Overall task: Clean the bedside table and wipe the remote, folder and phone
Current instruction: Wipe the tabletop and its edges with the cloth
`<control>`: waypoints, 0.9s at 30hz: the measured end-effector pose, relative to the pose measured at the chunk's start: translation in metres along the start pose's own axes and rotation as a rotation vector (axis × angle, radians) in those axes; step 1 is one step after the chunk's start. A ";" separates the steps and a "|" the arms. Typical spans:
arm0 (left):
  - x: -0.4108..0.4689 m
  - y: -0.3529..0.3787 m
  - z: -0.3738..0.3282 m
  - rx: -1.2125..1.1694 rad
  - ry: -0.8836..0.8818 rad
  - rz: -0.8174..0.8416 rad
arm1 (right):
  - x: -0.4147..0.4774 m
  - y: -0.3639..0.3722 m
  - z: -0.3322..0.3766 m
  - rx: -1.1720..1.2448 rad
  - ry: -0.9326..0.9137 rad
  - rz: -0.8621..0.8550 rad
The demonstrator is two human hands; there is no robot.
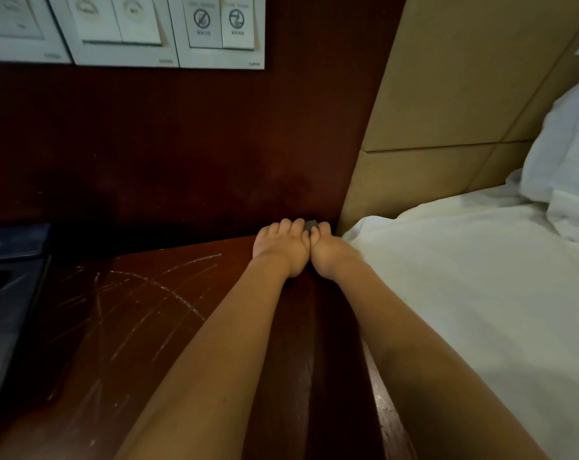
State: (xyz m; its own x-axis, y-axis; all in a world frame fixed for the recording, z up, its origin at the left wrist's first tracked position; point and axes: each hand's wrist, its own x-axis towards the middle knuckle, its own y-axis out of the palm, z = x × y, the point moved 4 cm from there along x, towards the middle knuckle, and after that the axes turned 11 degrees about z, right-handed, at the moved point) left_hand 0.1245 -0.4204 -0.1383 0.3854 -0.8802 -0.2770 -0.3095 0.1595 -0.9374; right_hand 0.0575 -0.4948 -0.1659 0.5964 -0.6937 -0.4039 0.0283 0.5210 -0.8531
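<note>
Where bedside table meets wall, left hand and right hand touch; fingers clutch one grey wad.

One head-worn wide-angle view is given: the bedside table is looked down on from close above, faced toward the wood wall panel, bed caught at right.

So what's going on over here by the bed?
A person's left hand and right hand press side by side into the back corner of the bedside table, beside the bed. A small grey thing, probably a cloth, shows between them. A dark folder lies at the table's left edge.
</note>
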 end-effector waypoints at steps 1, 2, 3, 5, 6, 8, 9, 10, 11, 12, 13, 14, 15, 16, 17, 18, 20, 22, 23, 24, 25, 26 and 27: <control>-0.001 0.001 -0.001 0.021 0.001 -0.005 | -0.001 0.001 -0.001 -0.020 -0.003 0.004; -0.002 0.003 -0.001 0.050 0.004 -0.004 | -0.003 0.002 0.000 -0.032 -0.001 0.007; -0.003 0.005 -0.001 0.077 0.011 0.001 | -0.005 0.004 -0.001 -0.032 -0.002 0.008; -0.009 0.010 -0.002 0.089 0.018 0.015 | -0.015 0.007 -0.003 0.013 0.004 0.011; -0.014 0.011 -0.004 0.070 0.017 0.021 | -0.024 0.007 -0.004 0.026 0.006 0.004; -0.027 0.015 -0.010 0.037 0.023 0.026 | -0.045 0.009 -0.007 0.023 0.016 0.001; -0.035 0.017 -0.015 0.031 0.032 0.025 | -0.059 0.009 -0.008 0.036 0.018 0.004; -0.043 0.020 -0.019 0.026 0.040 0.026 | -0.071 0.011 -0.011 0.077 0.024 0.017; -0.052 0.025 -0.024 0.020 0.049 0.028 | -0.085 0.014 -0.014 0.114 0.020 0.018; -0.061 0.029 -0.029 0.016 0.056 0.032 | -0.094 0.018 -0.019 0.132 0.022 0.012; -0.070 0.034 -0.033 0.015 0.063 0.033 | -0.105 0.022 -0.024 0.139 0.022 -0.006; -0.081 0.040 -0.039 0.016 0.073 0.031 | -0.113 0.027 -0.032 0.146 0.031 -0.027; -0.092 0.046 -0.045 0.018 0.081 0.032 | -0.125 0.032 -0.038 0.149 0.036 -0.043; -0.103 0.052 -0.051 0.019 0.090 0.037 | -0.136 0.038 -0.045 0.151 0.051 -0.042; -0.115 0.057 -0.057 0.020 0.098 0.041 | -0.150 0.043 -0.051 0.151 0.059 -0.029; -0.127 0.064 -0.063 0.024 0.100 0.048 | -0.162 0.050 -0.057 0.153 0.064 -0.010; -0.147 0.075 -0.072 0.023 0.105 0.065 | -0.183 0.060 -0.067 0.145 0.069 0.021; -0.169 0.085 -0.083 0.029 0.122 0.088 | -0.207 0.070 -0.077 0.202 0.083 0.038; -0.184 0.089 -0.091 0.035 0.131 0.100 | -0.223 0.073 -0.083 0.231 0.083 0.033; -0.197 0.093 -0.098 0.037 0.141 0.112 | -0.238 0.076 -0.088 0.244 0.088 0.032; -0.210 0.096 -0.104 0.040 0.150 0.121 | -0.251 0.081 -0.093 0.248 0.096 0.042; -0.222 0.098 -0.109 0.045 0.157 0.132 | -0.261 0.086 -0.099 0.252 0.096 0.046; -0.233 0.101 -0.114 0.048 0.167 0.143 | -0.273 0.089 -0.103 0.251 0.087 0.041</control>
State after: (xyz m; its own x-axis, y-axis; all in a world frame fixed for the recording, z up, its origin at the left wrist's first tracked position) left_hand -0.0953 -0.2502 -0.1445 0.1900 -0.9082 -0.3729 -0.3078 0.3056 -0.9011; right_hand -0.1852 -0.3107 -0.1653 0.5303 -0.7041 -0.4722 0.2100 0.6488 -0.7314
